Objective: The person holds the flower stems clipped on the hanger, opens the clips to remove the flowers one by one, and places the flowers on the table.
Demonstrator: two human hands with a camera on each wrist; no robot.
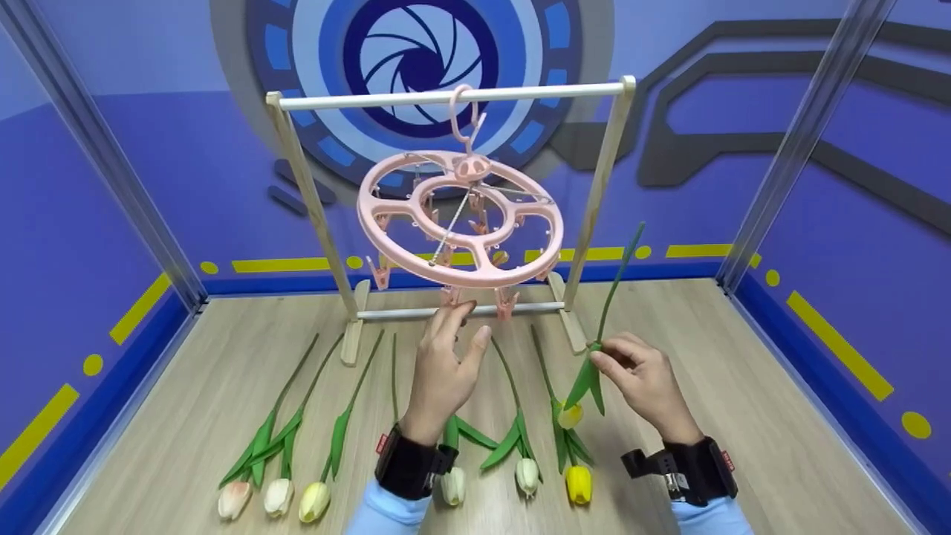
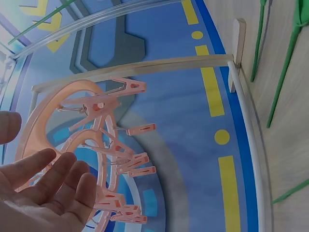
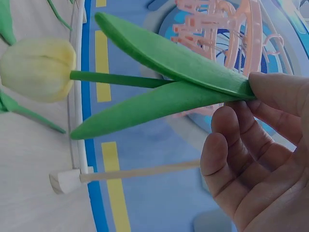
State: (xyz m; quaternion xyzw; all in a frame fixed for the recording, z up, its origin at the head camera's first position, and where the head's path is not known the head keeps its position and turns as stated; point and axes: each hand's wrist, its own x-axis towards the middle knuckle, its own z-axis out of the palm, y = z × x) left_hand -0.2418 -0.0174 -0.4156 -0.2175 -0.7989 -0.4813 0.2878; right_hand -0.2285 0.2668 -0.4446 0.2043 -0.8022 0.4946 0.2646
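Observation:
In the head view my right hand point(image 1: 645, 379) pinches an artificial tulip point(image 1: 583, 383) by its stem where the leaves begin. The pale yellow bloom point(image 3: 38, 70) points down and the bare stem sticks up. My left hand point(image 1: 449, 368) is raised just in front of a round pink clip hanger point(image 1: 461, 276), fingers loosely bent and holding nothing. Pink clips point(image 2: 130, 86) dangle under the hanger's rings, close to the left fingertips in the left wrist view. Whether those fingertips touch the hanger cannot be told. The hanger's hook point(image 1: 457, 122) hangs over a rack's white bar point(image 1: 356, 99).
Several tulips lie on the wooden table point(image 1: 780, 416), blooms toward me: pinkish point(image 1: 235, 500), white point(image 1: 278, 498), pale yellow point(image 1: 315, 501) and bright yellow point(image 1: 579, 484) among them. The rack's wooden feet point(image 1: 351, 342) stand behind them. Blue-purple panels point(image 1: 877, 297) enclose the table.

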